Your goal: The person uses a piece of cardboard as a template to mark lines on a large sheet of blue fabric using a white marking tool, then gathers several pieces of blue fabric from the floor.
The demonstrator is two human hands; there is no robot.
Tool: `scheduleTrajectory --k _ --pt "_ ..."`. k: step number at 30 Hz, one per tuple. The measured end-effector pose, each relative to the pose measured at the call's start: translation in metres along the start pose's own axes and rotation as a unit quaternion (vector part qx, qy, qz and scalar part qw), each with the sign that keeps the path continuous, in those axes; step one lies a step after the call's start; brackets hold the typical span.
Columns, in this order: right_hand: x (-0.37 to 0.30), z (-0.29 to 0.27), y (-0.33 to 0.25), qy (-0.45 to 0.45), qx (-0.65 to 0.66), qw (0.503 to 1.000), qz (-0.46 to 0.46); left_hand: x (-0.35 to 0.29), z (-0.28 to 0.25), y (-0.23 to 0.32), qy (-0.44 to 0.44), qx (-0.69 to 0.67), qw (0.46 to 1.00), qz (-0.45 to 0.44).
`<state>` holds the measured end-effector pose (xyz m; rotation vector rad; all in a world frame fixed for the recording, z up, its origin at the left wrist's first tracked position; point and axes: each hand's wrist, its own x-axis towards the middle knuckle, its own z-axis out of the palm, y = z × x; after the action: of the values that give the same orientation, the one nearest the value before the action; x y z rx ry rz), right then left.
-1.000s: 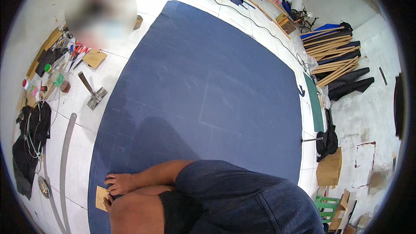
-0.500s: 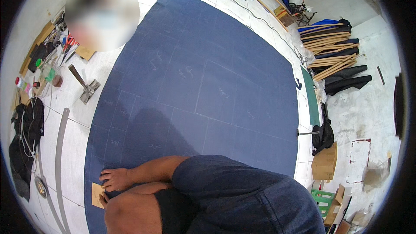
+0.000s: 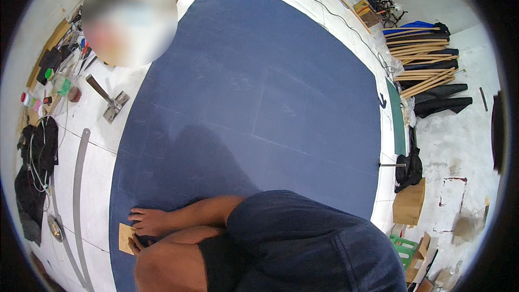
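A dark blue cloth (image 3: 303,97) marked with thin pale lines lies spread before me. At its near left edge is a small tan card (image 3: 125,239). My right hand (image 3: 150,221) rests on the cloth just above the card, fingers spread, its forearm reaching across from a dark sleeve. Lower down, the fingers of my left hand (image 3: 135,245) stretch onto the card's right side; the rest of that hand is hidden behind my bare knee (image 3: 162,266). I see nothing gripped in either hand.
A hammer-like wooden-handled tool (image 3: 110,100) and a long curved metal ruler (image 3: 81,194) lie left on the white floor. Black cloth with cables (image 3: 38,167) sits beyond. Right are rolls on wooden sticks (image 3: 421,54) and a cardboard box (image 3: 409,204). Another person is at the upper left.
The view has shifted a little, so the cloth and floor things sit slightly further right. Both hands remain by the card, with little visible change in their pose.
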<state>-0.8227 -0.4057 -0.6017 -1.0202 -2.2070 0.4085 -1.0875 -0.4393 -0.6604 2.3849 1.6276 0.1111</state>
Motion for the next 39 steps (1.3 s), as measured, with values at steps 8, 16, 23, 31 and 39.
scheduleTrajectory --k 8,16,23,31,39 --pt "0.017 -0.014 -0.005 -0.037 0.029 0.999 0.005 -0.005 0.005 -0.023 0.099 -0.028 0.994 0.048" --pt "0.004 -0.011 -0.003 -0.041 0.039 0.998 0.017 0.002 -0.054 0.076 0.079 -0.036 0.995 -0.055" --pt "0.0 -0.008 -0.001 -0.041 0.041 0.998 0.023 0.001 -0.032 0.05 0.082 -0.022 0.996 -0.023" --pt "0.013 -0.02 -0.003 -0.109 0.024 0.994 0.002 0.002 -0.025 0.045 0.067 -0.017 0.997 -0.029" --pt "0.001 -0.006 -0.002 -0.098 0.017 0.995 0.021 0.001 -0.023 0.04 0.05 -0.026 0.998 -0.028"
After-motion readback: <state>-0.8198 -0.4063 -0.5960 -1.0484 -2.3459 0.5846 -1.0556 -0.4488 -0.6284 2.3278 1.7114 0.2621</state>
